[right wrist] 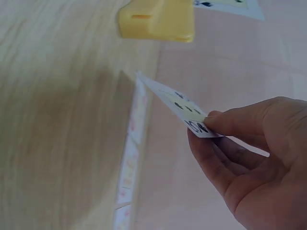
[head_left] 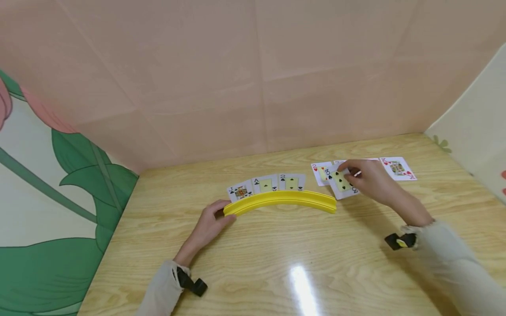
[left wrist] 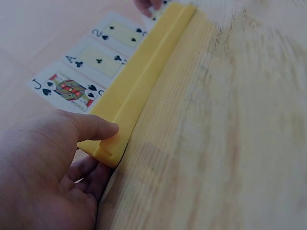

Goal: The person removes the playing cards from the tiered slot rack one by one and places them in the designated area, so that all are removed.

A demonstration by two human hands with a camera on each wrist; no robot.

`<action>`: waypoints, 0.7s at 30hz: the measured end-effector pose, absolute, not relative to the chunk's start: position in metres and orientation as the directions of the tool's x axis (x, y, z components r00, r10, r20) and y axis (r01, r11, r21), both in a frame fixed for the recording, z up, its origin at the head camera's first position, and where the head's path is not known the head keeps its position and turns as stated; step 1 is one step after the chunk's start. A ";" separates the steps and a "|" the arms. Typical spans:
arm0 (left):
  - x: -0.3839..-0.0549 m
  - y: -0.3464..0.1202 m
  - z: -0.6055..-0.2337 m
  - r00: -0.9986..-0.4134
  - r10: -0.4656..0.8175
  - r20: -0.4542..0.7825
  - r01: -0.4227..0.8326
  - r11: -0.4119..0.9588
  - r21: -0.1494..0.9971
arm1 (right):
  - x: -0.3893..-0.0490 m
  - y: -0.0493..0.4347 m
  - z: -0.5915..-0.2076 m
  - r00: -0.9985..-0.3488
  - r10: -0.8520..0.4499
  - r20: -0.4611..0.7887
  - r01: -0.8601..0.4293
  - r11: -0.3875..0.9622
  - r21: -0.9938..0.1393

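Note:
A yellow curved card holder (head_left: 280,197) lies on the table with a jack of spades (head_left: 240,192), an ace of clubs (head_left: 265,184) and a two of spades (head_left: 291,182) standing in its left and middle part. My left hand (head_left: 209,223) grips the holder's left end, thumb on the front and fingers behind and below, as the left wrist view shows. Between thumb and fingers my right hand (head_left: 371,182) pinches a playing card (right wrist: 180,108), black-suited and seemingly an eight. That card is tilted, just beyond the holder's right end and apart from it.
Behind the right hand, a row of face-up red cards lies on the wooden table (head_left: 253,254), with a two of hearts (head_left: 316,168) at its left and a face card (head_left: 398,168) at its right. The hand partly covers the row. A pinkish wall covering (head_left: 221,87) rises behind.

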State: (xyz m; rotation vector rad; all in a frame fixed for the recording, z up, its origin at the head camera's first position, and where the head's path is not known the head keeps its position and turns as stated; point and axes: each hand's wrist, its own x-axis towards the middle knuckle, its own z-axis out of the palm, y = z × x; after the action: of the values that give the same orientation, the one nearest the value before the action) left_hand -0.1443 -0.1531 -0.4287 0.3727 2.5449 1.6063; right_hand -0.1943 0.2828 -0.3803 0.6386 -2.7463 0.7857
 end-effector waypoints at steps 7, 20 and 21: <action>-0.143 -0.153 -0.429 -0.964 0.264 0.036 0.145 0.408 0.901 | -0.199 0.290 -0.395 -0.906 -0.363 0.218 -0.423 0.785 -0.453; -0.142 -0.154 -0.428 -0.962 0.270 0.048 0.160 0.413 0.897 | -0.196 0.290 -0.403 -0.888 -0.458 0.040 -0.425 0.784 -0.453; -0.142 -0.154 -0.427 -0.961 0.271 0.047 0.160 0.415 0.896 | -0.196 0.289 -0.403 -0.888 -0.459 0.027 -0.420 0.786 -0.454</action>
State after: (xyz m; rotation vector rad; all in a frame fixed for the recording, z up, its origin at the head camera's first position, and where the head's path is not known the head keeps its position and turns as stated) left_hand -0.1421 -0.1539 -0.4272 0.3906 2.5521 1.5980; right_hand -0.1956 0.2888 -0.4028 0.7524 -3.0482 0.7423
